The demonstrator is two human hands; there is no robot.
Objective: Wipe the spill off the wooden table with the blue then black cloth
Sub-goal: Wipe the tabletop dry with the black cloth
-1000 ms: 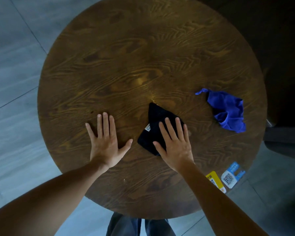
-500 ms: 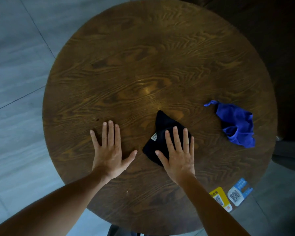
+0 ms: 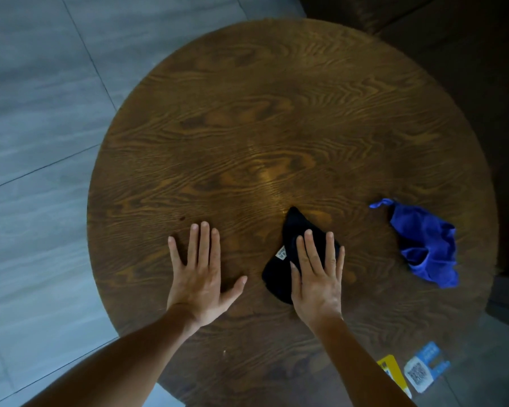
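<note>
The round wooden table (image 3: 247, 113) fills the head view. My right hand (image 3: 316, 274) lies flat with fingers spread on top of the folded black cloth (image 3: 279, 271), which has a small white tag on its left side. My left hand (image 3: 199, 274) rests palm down on the bare wood to the left of the cloth, fingers apart, holding nothing. The crumpled blue cloth (image 3: 423, 242) sits alone near the table's right edge. A shiny patch (image 3: 272, 177) shows on the wood just beyond the black cloth.
Yellow and blue-white QR code stickers (image 3: 417, 371) sit at the table's near right edge. Grey floor tiles (image 3: 36, 142) lie to the left. Dark furniture (image 3: 467, 54) stands at the back right.
The view has shifted, so the table and both hands appear lower and further right. My right hand still presses the black cloth; the blue cloth has not moved on the table.
</note>
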